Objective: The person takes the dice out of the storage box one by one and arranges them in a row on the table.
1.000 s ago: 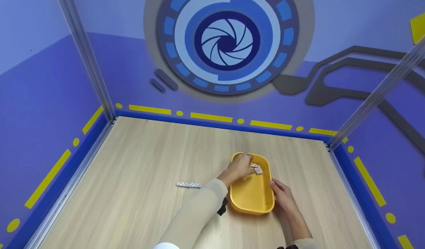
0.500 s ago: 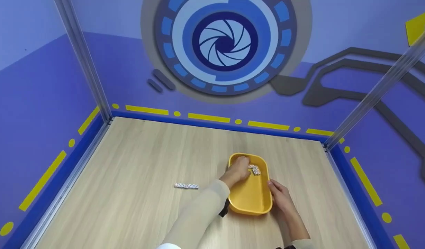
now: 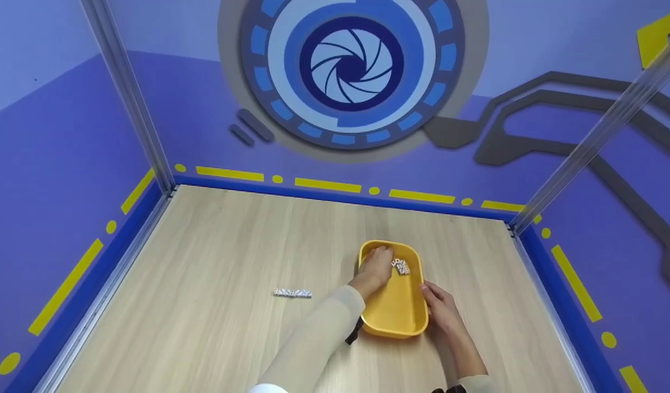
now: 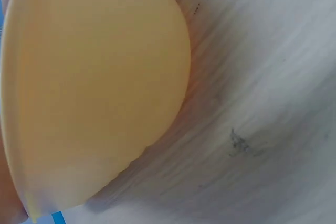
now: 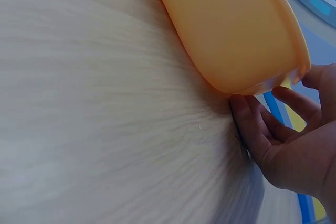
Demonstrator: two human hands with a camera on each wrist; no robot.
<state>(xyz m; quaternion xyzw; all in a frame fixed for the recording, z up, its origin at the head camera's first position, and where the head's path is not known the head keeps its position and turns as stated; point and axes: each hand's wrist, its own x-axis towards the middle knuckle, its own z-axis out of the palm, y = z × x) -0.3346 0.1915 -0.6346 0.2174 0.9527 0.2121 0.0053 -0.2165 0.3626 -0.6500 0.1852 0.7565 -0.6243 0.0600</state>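
Note:
A yellow plastic box (image 3: 396, 308) stands on the wooden table, right of centre in the head view. My left hand (image 3: 377, 267) reaches over its left rim, fingers down toward the far left corner; the fingertips and anything between them are hidden. Beside that hand, several small white dice (image 3: 401, 267) lie clustered on the box floor. My right hand (image 3: 443, 307) holds the box's right side. In the right wrist view its thumb is at the rim and its fingertips touch the outer wall low down. The left wrist view shows mostly the outer wall of the box (image 4: 100, 77).
A straight row of white dice (image 3: 292, 293) lies on the table left of the box, close to my left forearm. Blue printed walls (image 3: 291, 158) and metal frame posts (image 3: 130, 93) enclose the table (image 3: 215, 251) at the back and sides.
My left hand has sunk a little deeper into the box, its fingers bending toward the far left corner. The right hand stays at the box's side. The head view has shifted slightly.

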